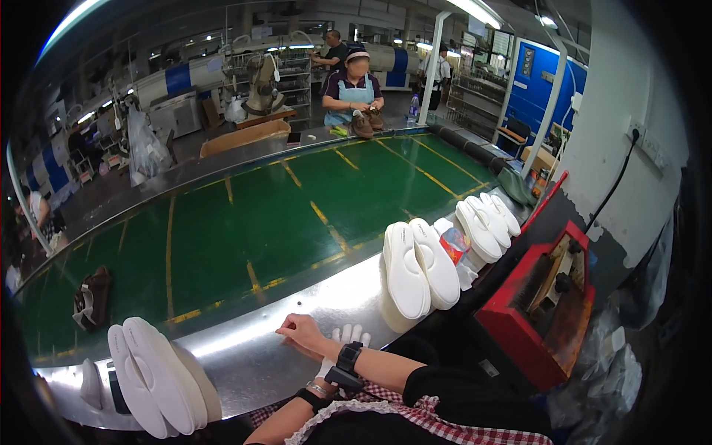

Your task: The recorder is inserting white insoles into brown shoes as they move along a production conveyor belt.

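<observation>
My arms cross in front of me over the bare metal ledge (pixel 252 363). My right hand (pixel 300 331), bare, reaches to the left with its fingers curled together; whether anything small is between them is hidden. Behind the right wrist, my left hand (pixel 351 335) wears a white glove, its fingers stretched out and apart, with the palm partly covered by the right forearm. Neither hand touches the white shoe soles. One pair of white soles (pixel 156 378) leans at the left of the ledge, and another pair of white soles (pixel 421 271) lies to the right of my hands.
A green conveyor belt (pixel 245 222) with yellow lines runs beyond the ledge, carrying a brown sandal (pixel 91 298) at left. More white soles (pixel 486 226) and a red packet (pixel 453 243) lie at right, near a red machine (pixel 538 304). A co-worker (pixel 356 89) handles brown shoes (pixel 363 124) across the belt.
</observation>
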### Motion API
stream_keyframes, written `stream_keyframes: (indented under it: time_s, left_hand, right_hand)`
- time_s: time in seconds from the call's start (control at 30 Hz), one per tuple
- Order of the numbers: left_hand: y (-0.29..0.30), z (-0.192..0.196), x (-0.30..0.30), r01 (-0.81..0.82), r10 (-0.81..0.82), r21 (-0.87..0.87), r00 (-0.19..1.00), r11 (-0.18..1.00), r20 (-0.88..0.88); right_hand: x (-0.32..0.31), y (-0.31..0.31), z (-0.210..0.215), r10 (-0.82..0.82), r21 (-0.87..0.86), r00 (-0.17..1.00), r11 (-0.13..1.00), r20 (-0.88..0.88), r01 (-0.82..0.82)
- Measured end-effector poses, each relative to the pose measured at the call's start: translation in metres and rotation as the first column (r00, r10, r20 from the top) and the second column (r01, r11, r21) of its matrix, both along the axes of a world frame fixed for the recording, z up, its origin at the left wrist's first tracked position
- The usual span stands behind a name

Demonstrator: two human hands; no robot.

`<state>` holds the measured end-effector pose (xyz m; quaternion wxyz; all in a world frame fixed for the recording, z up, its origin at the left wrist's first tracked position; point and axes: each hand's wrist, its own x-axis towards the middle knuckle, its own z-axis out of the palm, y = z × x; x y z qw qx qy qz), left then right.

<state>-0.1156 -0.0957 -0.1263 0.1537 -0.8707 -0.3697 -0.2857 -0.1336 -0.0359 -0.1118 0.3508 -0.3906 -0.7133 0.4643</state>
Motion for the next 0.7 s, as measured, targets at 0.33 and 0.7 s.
stream_keyframes:
  time_s: [0.33, 0.7]
  left_hand:
    - [-0.005, 0.01, 0.001, -0.031, 0.031, -0.023, 0.999, 0.999, -0.02]
    - [0.002, -0.007, 0.004, -0.014, 0.014, 0.016, 1.0, 1.0, -0.026]
  right_hand:
    - [0.002, -0.001, 0.005, -0.006, 0.026, 1.0, 1.0, 0.005, 0.006]
    - [0.005, -0.003, 0.011, -0.007, 0.08, 0.993, 0.997, -0.121, 0.016]
